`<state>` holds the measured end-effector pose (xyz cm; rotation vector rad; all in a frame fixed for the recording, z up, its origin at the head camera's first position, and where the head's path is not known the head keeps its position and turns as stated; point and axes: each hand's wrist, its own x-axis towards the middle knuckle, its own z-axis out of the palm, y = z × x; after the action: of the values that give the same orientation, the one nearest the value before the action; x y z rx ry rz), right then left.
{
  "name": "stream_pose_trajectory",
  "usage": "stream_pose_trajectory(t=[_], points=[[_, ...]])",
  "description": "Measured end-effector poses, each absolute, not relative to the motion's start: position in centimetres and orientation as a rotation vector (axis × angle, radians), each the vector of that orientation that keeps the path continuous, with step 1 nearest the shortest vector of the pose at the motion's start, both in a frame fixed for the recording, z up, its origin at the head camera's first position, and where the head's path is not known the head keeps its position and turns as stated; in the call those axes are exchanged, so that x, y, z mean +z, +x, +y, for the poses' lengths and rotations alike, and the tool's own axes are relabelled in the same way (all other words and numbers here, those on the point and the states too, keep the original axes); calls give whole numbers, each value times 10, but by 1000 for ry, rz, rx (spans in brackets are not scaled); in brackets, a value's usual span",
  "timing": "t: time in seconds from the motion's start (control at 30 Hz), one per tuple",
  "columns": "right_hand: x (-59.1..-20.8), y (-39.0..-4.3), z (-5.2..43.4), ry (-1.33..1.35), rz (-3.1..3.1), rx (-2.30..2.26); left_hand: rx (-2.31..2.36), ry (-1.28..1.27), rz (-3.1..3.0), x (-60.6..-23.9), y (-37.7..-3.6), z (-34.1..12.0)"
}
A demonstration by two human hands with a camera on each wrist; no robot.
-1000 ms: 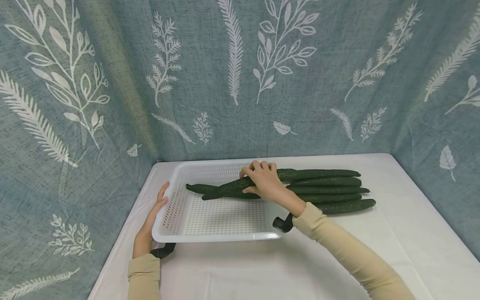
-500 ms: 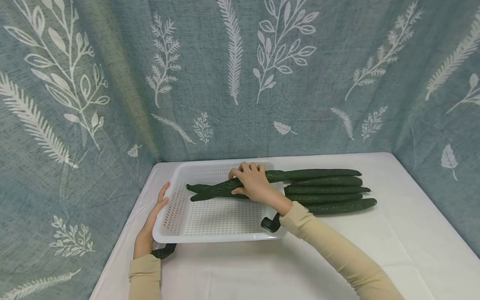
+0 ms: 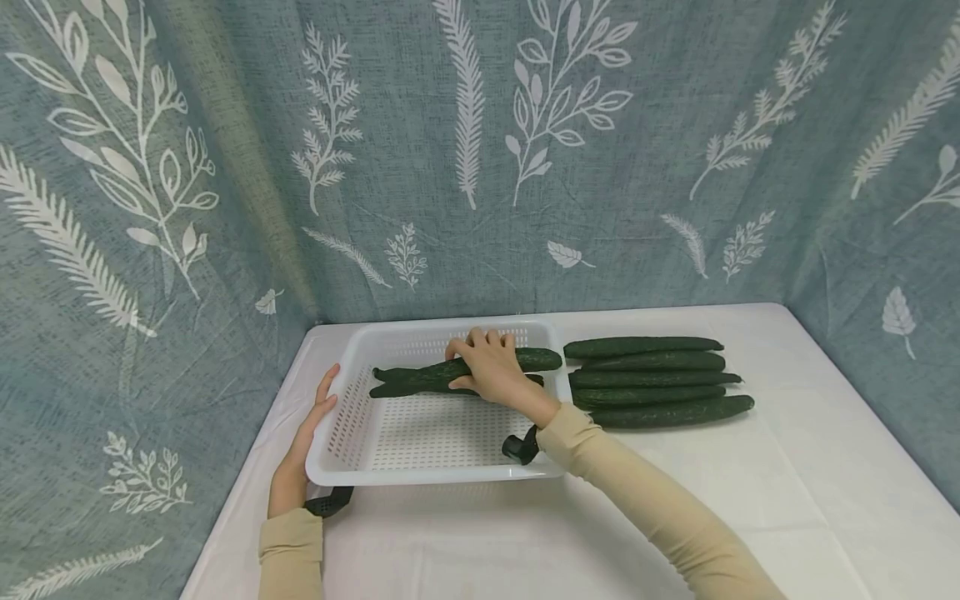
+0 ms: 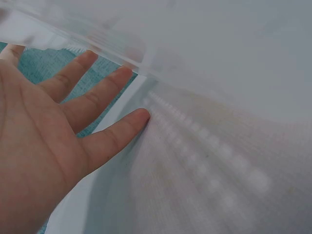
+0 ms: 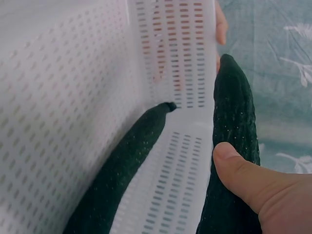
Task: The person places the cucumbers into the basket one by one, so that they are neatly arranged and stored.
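- We have our right hand point(image 3: 491, 372) curled round a long dark cucumber point(image 3: 480, 368), thumb pressed on its side, holding it low inside the white perforated basket point(image 3: 435, 475).
- A second cucumber point(image 5: 122, 165) already lies on the basket floor, just beside and partly under the held one.
- Our left hand point(image 3: 300, 450) rests flat with straight fingers against the basket's outer left wall, steadying it.
- Five more cucumbers point(image 3: 660, 382) lie in a row on the white table point(image 3: 787, 492), just right of the basket.
- We judge this the placing step: next we should lower the cucumber flat beside the other, then release.
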<state>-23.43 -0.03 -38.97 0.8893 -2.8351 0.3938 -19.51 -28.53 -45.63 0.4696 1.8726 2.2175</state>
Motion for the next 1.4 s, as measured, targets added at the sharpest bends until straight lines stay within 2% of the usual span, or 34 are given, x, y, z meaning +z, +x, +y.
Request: stream_pose_trajectory(t=[0.73,1.4], points=[[-409,-244,-30,631,-3032,343,2285,454,1799,-463,-205,-291],[-426,-251,-32,609,-3183,358,2281,470,1705,-459,-198,-287]])
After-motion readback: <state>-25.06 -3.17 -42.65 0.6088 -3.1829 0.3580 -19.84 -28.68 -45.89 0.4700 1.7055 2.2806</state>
